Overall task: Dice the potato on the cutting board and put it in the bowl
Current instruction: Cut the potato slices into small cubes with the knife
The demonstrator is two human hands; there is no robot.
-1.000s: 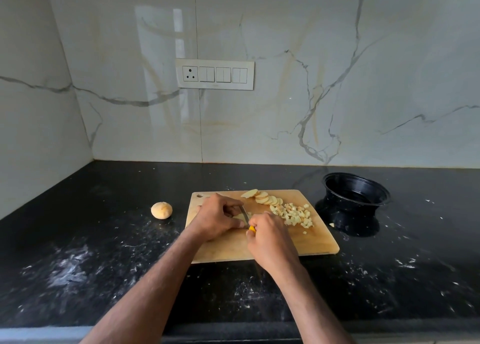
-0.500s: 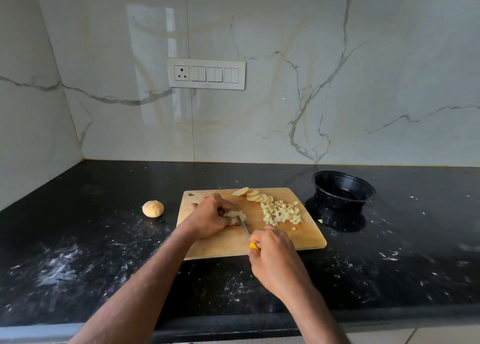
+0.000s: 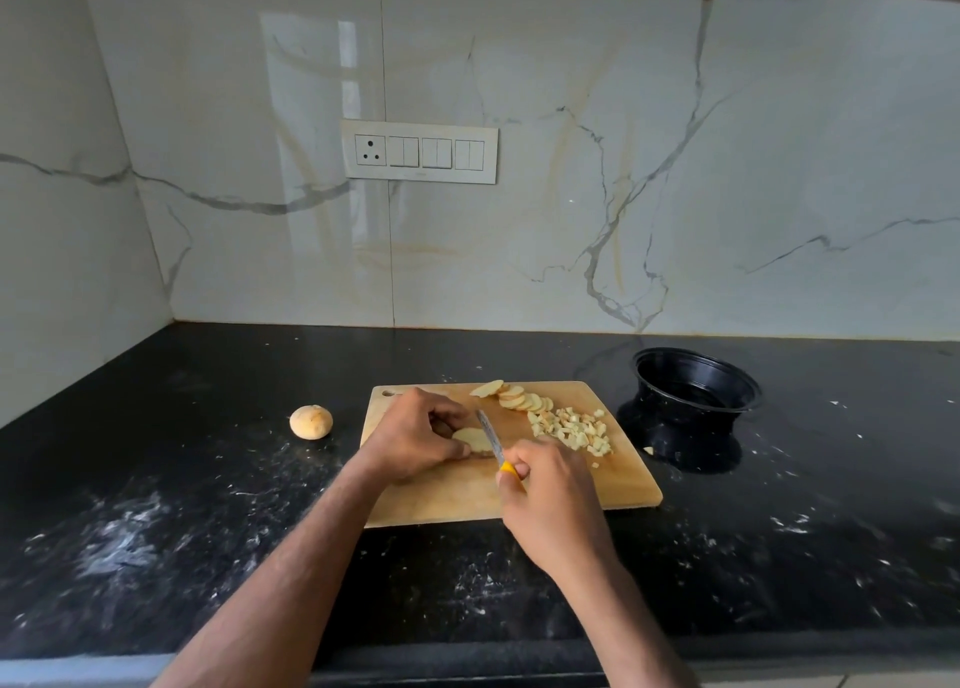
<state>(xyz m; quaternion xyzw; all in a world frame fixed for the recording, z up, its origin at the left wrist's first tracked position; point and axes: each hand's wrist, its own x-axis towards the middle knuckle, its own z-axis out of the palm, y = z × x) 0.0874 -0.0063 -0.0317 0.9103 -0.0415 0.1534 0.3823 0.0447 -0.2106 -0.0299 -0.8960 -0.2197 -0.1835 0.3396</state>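
Two hands work at the board (image 3: 447, 500) in the lower middle of the frame: the left hand (image 3: 415, 440) pinches a potato piece (image 3: 471, 439), and the right hand (image 3: 553, 500) grips a knife (image 3: 491, 440) whose blade rests against it. Slices (image 3: 522, 400) and dice (image 3: 571, 427) lie on the board's right part, the bowl (image 3: 693, 383) stands just right of it, and a whole potato (image 3: 310, 421) sits on the counter (image 3: 156, 531) to the left.

No readable text, labels or numbers

Both forearms are bare, with no sleeves, down to the left hand (image 3: 415, 440) and right hand (image 3: 553, 500).
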